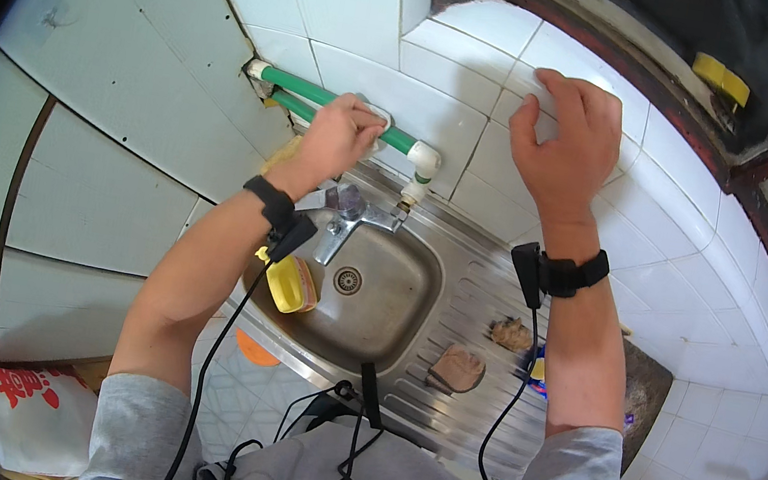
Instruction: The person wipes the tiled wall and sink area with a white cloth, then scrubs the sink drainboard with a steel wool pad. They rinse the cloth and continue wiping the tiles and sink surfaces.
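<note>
My left hand (344,133) grips a thin white cloth or wipe (381,116), pressed around the upper green pipe (400,139) on the tiled wall. Just right of it, the pipe meets a white elbow fitting (425,159) that drops to a chrome faucet (346,218). My right hand (570,130) is raised in front of the white wall tiles, fingers apart and curved, holding nothing; whether its fingertips touch the tiles I cannot tell. Below is a stainless steel sink (384,314), with a yellow bottle (289,284) lying tilted at its left side.
A folded brown cloth (458,369) and a crumpled one (511,334) lie on the ridged drainboard (433,411). A second green pipe (292,106) runs under the first. Pale panels (101,190) stand at left, a dark-framed window (727,183) at upper right. Black cables hang from both wrists.
</note>
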The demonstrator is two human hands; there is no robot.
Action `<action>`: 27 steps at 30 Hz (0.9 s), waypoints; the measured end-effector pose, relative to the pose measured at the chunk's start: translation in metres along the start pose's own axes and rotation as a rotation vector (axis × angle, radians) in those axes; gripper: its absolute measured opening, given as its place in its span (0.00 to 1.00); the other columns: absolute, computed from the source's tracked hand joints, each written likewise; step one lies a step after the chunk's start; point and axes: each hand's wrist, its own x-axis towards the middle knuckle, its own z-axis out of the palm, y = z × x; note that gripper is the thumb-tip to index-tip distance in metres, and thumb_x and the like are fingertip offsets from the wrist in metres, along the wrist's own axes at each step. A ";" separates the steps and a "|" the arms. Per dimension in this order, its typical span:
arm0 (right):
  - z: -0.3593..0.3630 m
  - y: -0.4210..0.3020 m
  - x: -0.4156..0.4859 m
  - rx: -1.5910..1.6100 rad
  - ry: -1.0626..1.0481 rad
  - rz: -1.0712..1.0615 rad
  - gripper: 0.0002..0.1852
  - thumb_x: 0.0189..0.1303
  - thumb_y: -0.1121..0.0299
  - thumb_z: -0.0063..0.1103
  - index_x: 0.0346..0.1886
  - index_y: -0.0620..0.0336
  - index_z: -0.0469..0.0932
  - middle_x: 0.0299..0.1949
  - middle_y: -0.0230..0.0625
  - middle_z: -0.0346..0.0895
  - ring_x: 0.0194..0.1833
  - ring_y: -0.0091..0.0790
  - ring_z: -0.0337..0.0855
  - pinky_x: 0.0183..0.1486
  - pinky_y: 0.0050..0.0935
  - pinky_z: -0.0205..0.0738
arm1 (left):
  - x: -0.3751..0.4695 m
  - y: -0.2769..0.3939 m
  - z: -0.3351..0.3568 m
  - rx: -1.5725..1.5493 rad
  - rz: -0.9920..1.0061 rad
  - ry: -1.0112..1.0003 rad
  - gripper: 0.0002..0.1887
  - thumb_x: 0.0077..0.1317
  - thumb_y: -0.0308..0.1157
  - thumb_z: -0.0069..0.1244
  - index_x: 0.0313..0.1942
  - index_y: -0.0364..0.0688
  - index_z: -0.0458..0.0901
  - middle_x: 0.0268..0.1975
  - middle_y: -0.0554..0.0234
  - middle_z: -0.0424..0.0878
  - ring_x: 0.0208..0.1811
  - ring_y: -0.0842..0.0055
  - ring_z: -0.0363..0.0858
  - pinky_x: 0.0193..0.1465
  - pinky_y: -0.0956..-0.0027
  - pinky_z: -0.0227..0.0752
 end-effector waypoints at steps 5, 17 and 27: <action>0.000 0.001 -0.001 0.003 0.015 0.007 0.14 0.51 0.71 0.72 0.44 0.51 0.88 0.42 0.30 0.83 0.45 0.38 0.81 0.45 0.36 0.77 | 0.015 0.012 0.001 0.095 -0.450 -0.027 0.14 0.56 0.39 0.73 0.35 0.39 0.93 0.32 0.50 0.92 0.34 0.55 0.91 0.43 0.58 0.85; -0.015 0.011 0.001 0.195 -0.032 -0.004 0.13 0.52 0.76 0.70 0.42 0.55 0.88 0.38 0.32 0.84 0.44 0.39 0.82 0.44 0.36 0.81 | 0.042 -0.010 -0.019 -0.022 -0.531 -0.312 0.17 0.57 0.40 0.75 0.40 0.37 0.95 0.35 0.57 0.94 0.35 0.72 0.89 0.45 0.66 0.83; -0.013 0.012 -0.001 0.177 -0.018 0.010 0.15 0.53 0.75 0.71 0.45 0.52 0.90 0.41 0.29 0.86 0.44 0.37 0.83 0.43 0.33 0.81 | 0.035 -0.025 -0.033 -0.042 -0.490 -0.203 0.12 0.61 0.37 0.71 0.42 0.41 0.95 0.36 0.57 0.94 0.36 0.72 0.90 0.46 0.69 0.83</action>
